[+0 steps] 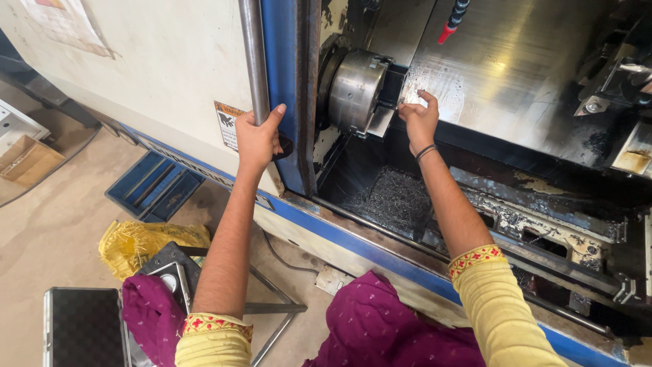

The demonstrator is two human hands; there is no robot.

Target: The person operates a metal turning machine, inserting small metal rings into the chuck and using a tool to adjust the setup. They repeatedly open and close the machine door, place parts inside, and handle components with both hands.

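Yellow sleeves with red embroidered cuffs (212,325) sit closest, over magenta cloth. The left hand (259,138) is closed around the steel door handle bar (254,58), just left of the lathe chuck (354,90). The right hand (419,120) pinches a small part, too small to identify, at the chuck's right face. Metal swarf (392,197) lies below the chuck.

yellow sleeves (499,309) with red patterned cuffs, magenta dotted cloth (380,326), blue door edge (278,68), silver chuck (353,92).
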